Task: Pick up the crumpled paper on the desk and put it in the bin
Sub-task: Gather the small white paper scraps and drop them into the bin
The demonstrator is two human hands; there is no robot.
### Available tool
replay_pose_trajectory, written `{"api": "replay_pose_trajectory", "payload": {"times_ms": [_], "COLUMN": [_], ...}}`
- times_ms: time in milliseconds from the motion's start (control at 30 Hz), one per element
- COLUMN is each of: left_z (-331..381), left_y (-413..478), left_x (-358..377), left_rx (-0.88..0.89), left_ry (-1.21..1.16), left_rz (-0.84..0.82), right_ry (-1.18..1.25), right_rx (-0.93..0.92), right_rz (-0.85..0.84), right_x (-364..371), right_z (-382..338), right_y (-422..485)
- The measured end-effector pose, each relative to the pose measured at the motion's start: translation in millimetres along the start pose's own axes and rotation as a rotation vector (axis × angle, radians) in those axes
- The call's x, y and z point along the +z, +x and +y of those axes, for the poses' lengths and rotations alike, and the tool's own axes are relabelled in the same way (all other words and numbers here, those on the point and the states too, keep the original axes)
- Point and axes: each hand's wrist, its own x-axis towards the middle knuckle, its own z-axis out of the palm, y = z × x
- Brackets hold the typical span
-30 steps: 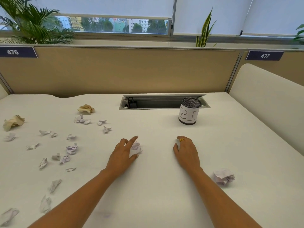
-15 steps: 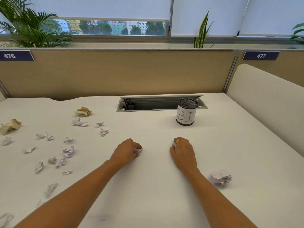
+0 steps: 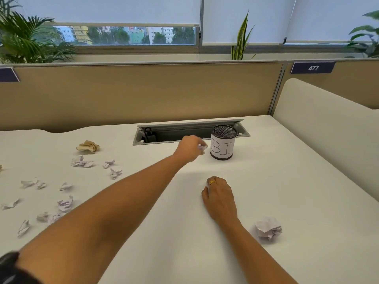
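My left hand is stretched out above the desk, shut on a small white crumpled paper that peeks out at its fingertips. It hovers just left of the bin, a black mesh cup with a white label, standing upright near the cable tray. My right hand rests flat on the desk, fingers curled loosely, holding nothing. A larger crumpled paper ball lies to the right of my right forearm. Several small white paper scraps are scattered over the left half of the desk.
A tan crumpled paper lies at the back left. An open cable tray with a black plug is sunk into the desk behind the bin. A beige partition closes the back, and a rounded white divider the right side.
My left hand closed on the small paper near the desk's middle, lifted it and carried it forward and right to just beside the bin. My right hand stayed put.
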Motion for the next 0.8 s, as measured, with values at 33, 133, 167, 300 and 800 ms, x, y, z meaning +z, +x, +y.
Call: {"api": "replay_pose_trajectory", "payload": {"times_ms": [33,133,167,300,800], "left_z": [8,29,34,46,23], "left_y": [12,43,52,79,81], "left_x": [0,0,0,6,19], "left_rx": [0.023,0.077,0.084,0.099,0.134], "left_ry": [0.015,0.061,0.069,0.098,-0.072], "left_rz": [0.005,0.025,0.03,0.011,0.14], "right_ry": [0.0,-0.009,-0.019,-0.048,-0.071], "right_rx": [-0.001,0.002,-0.001,-0.021,-0.013], "right_rz": [0.006,0.031,0.04,0.071,0.074], "right_x": [1,6,7,11,10], "right_z": [1,4,5,8,6], "right_y": [0,1,2,3,2]}}
